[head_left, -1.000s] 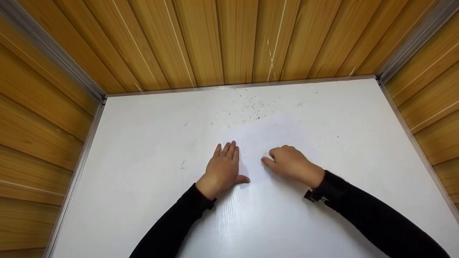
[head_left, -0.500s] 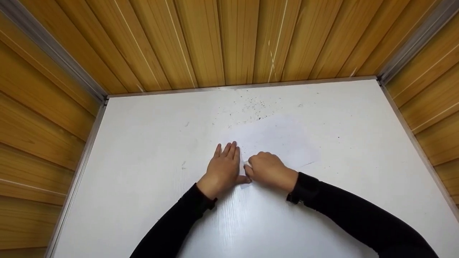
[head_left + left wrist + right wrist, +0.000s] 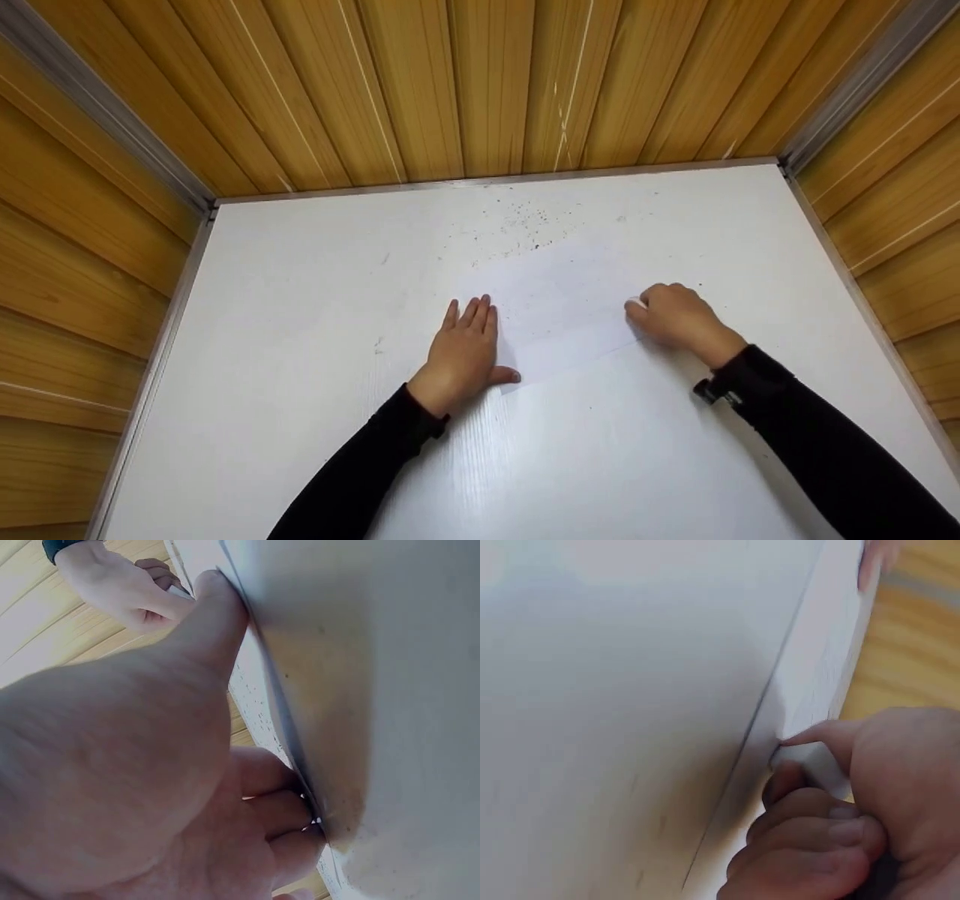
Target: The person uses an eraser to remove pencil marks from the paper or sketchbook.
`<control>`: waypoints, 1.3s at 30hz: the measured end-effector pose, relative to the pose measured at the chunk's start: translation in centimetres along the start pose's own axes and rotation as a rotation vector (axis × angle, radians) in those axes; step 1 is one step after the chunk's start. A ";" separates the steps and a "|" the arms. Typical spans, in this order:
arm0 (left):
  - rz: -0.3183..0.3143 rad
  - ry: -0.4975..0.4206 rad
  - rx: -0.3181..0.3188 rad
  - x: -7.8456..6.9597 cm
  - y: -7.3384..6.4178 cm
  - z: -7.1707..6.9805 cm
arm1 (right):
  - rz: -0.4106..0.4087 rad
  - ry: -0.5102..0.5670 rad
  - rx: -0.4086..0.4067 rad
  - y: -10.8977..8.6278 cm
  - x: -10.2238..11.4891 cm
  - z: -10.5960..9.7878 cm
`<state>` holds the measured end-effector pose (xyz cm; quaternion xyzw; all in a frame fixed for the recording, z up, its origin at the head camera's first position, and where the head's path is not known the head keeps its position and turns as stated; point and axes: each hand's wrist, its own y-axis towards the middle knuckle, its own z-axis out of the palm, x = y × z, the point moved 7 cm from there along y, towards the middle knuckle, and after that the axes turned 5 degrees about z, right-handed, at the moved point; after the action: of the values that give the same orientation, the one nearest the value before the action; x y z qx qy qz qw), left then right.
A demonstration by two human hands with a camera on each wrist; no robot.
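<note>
A thin white sheet of paper (image 3: 562, 300) lies flat on the white table. My left hand (image 3: 463, 349) rests on its left edge, palm down, fingers straight and thumb out to the side. At the sheet's right edge, my right hand (image 3: 679, 319) pinches a small white eraser (image 3: 814, 763) between thumb and index finger. The other fingers of that hand are curled in, as the right wrist view shows. Most of the eraser is covered by the hand in the head view. In the left wrist view, the left thumb (image 3: 217, 607) and fingertips press along the sheet.
Dark crumbs (image 3: 525, 217) are scattered on the table (image 3: 300, 300) beyond the paper, with a few specks on the sheet. Wood-patterned panels (image 3: 495, 90) wall the table at the back and both sides. Metal strips (image 3: 480, 181) run along its edges.
My right hand first slid left with the eraser, close to my left thumb, then swept right to the paper's right edge. The left hand has stayed in place.
</note>
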<state>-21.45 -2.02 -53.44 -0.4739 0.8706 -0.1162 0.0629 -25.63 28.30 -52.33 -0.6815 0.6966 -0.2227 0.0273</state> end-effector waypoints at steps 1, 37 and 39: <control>-0.002 -0.002 0.001 0.1 0.0 0.1 | 0.005 -0.006 0.004 0.1 -0.2 -0.2; -0.007 0.003 -0.020 -0.1 0.1 0.0 | -0.231 -0.066 -0.086 -1.0 7.3 2.8; -0.008 -0.005 -0.013 -0.1 0.0 0.1 | -0.141 -0.048 -0.088 -0.6 4.0 1.5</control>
<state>-21.40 -1.97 -53.51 -0.4782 0.8692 -0.1094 0.0615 -24.79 24.06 -52.38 -0.7345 0.6553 -0.1765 -0.0017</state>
